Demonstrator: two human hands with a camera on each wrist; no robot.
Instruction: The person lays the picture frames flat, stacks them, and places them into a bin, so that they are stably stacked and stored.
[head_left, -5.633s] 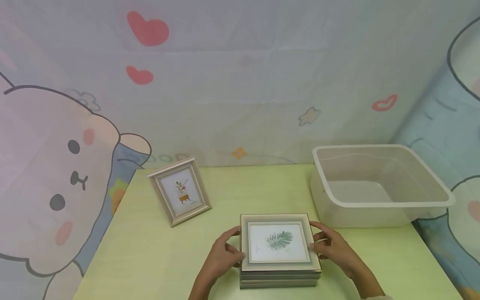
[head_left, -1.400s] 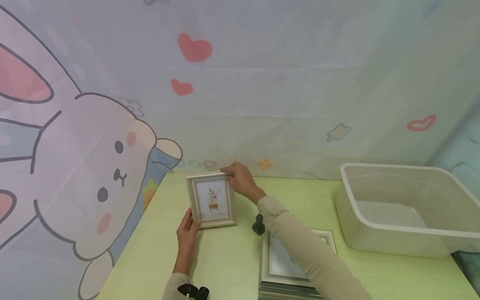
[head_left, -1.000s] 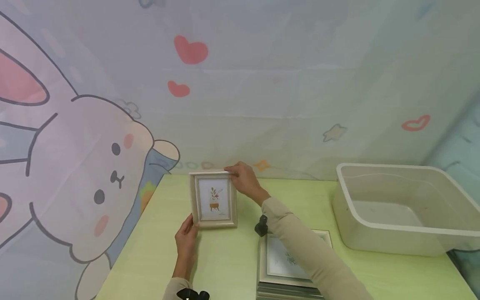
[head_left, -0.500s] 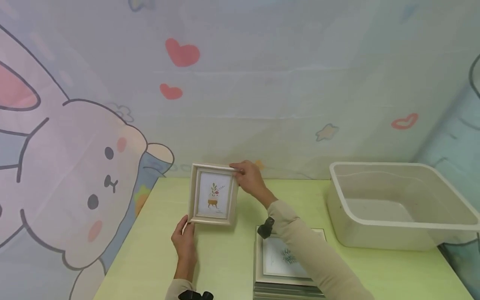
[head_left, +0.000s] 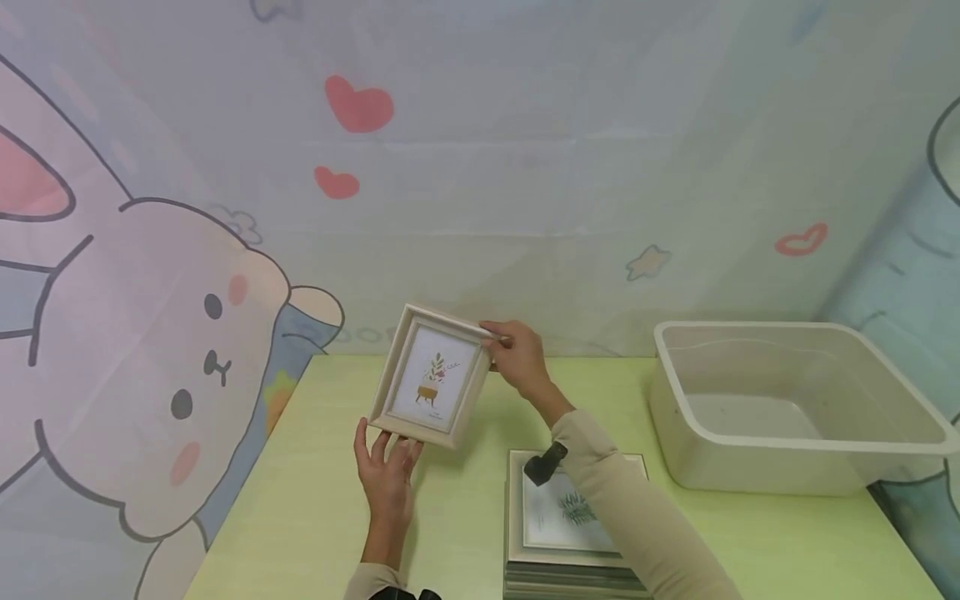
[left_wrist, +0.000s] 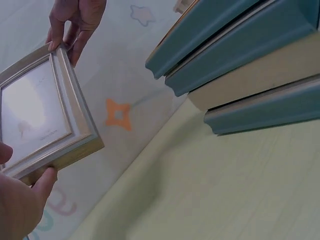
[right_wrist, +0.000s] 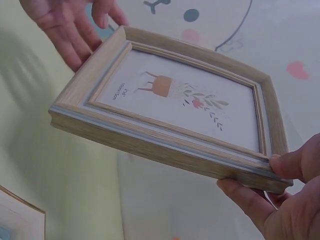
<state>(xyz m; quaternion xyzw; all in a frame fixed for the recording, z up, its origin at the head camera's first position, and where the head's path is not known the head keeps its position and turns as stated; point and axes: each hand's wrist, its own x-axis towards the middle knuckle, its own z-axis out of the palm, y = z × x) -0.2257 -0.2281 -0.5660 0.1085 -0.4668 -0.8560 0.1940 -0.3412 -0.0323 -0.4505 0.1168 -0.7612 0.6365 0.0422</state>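
A pale wooden picture frame with a potted-plant print is held tilted above the table. My right hand pinches its upper right corner; in the right wrist view the thumb lies on the front and fingers are beneath the edge. My left hand is at the lower edge, its fingers spread and fairly straight against or just under it. In the left wrist view the left hand touches the frame's bottom edge. A stack of similar frames with a green leaf print on top lies under my right forearm.
A whitish plastic bin stands at the right of the light green table. A cartoon-printed cloth hangs behind the table. The frame stack is partly covered by my right sleeve.
Both hands have gone from the stack to the single frame at the left. That frame has since been lifted off the table and tilted clockwise, and my left fingers have spread under its lower edge.
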